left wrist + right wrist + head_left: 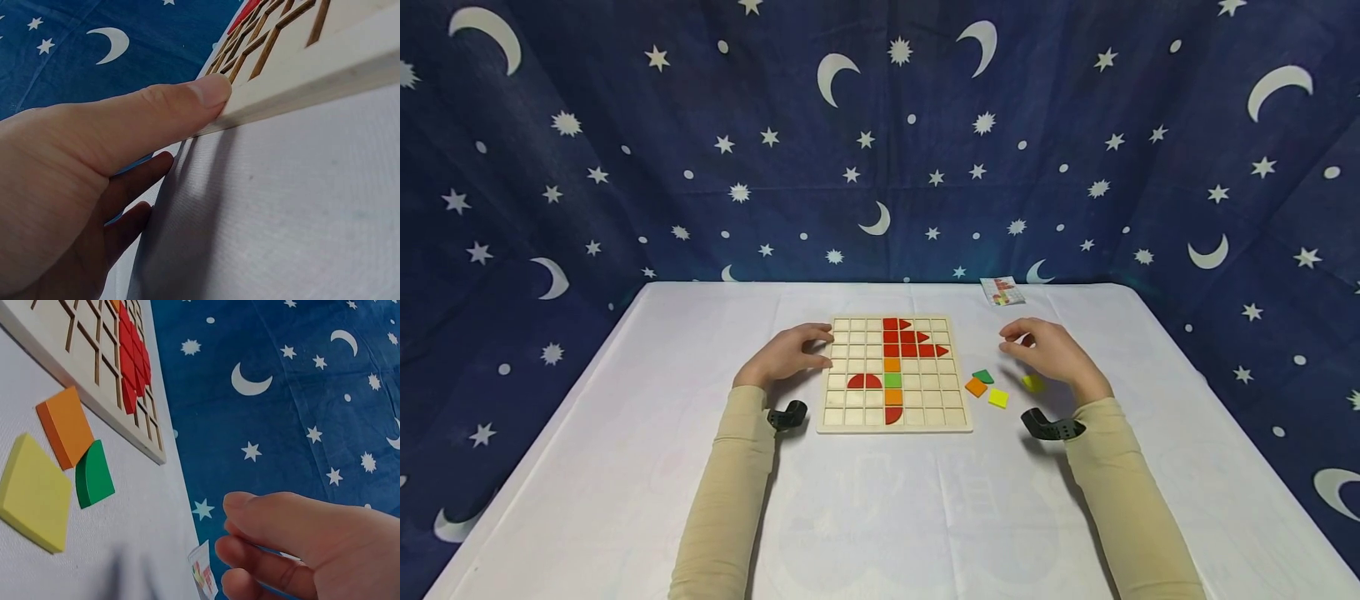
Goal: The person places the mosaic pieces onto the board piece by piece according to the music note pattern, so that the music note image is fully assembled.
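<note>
A wooden grid board (925, 400) lies on the table, its upper part holding a stepped block of red squares and triangles (908, 350). Under them run an orange square (892, 365), a green square (892, 381), another orange square (892, 397) and a red quarter circle (892, 415). Two red quarter circles (856, 382) form a half round to the left. My left hand (790, 354) rests its thumb on the board's left edge, fingers loosely bent. Beyond the board's right side, my right hand (1048, 350) hovers with relaxed, curved fingers and nothing in them.
Right of the board lie a loose orange square (976, 387), a green quarter circle (983, 377) and a yellow square (997, 397). Another yellow piece (1033, 382) sits below my right hand. A picture card (1002, 291) lies near the table's far edge, before a starry curtain (790, 217).
</note>
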Demonstrator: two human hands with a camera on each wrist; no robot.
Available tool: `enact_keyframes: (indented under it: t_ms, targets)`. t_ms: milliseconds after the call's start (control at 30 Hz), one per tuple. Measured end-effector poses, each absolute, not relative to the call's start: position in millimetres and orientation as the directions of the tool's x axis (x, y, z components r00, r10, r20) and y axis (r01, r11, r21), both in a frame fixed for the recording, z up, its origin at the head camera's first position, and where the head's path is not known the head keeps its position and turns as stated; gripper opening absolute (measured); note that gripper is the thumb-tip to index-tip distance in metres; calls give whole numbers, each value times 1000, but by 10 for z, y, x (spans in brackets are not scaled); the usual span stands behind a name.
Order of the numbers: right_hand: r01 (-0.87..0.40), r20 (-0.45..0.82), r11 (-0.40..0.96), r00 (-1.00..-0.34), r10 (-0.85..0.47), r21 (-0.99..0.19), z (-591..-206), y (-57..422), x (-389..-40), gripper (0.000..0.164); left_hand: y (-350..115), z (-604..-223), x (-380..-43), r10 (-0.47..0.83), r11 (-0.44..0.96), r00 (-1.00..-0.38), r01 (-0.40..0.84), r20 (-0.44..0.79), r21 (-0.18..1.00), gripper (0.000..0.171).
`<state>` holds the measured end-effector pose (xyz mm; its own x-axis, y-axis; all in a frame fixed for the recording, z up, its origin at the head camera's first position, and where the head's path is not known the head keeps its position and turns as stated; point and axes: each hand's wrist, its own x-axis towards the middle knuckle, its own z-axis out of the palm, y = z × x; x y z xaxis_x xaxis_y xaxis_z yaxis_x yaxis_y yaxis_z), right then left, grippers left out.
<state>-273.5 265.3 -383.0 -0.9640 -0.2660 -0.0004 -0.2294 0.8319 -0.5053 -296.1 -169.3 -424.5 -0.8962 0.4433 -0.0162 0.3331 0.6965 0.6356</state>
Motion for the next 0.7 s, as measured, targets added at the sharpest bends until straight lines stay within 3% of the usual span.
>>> enact_keyframes:
  t_ms: [700]
  targets:
    - [-222, -104, 835, -944, -313, -503, -3974, 2653, -2752, 34, -1680, -4236, -2955, 438, 693, -899, 335, -4, 639, 51]
